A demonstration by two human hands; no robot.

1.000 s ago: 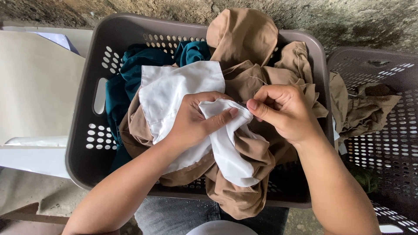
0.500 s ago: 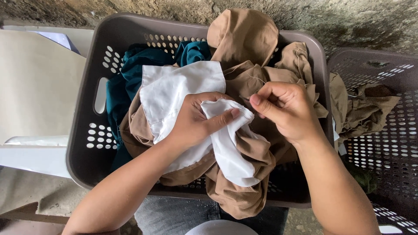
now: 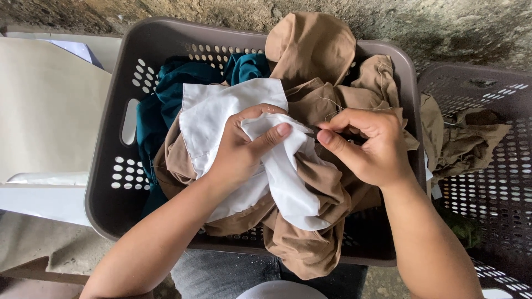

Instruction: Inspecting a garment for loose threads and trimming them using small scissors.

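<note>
My left hand [image 3: 242, 149] grips a bunched white cloth [image 3: 221, 111] that lies on top of tan garments [image 3: 310, 50] in a grey perforated laundry basket [image 3: 119, 166]. The thumb presses a fold of the white cloth. My right hand [image 3: 366, 147] is beside it, thumb and forefinger pinched together at the edge of that fold, with a thin thread [image 3: 331, 104] running up from the fingers. Whether a needle sits between them is too small to tell. Teal fabric [image 3: 166, 94] lies under the pile at the basket's left.
A second grey perforated basket [image 3: 499, 182] stands at the right with a tan garment [image 3: 465, 144] in it. A beige board [image 3: 44, 105] and a white box [image 3: 39, 194] are at the left. A rough concrete wall [image 3: 443, 27] runs behind. My lap in grey jeans [image 3: 221, 277] shows below.
My right hand has shifted slightly right and down while staying pinched at the cloth's fold. The left hand keeps its grip on the white cloth.
</note>
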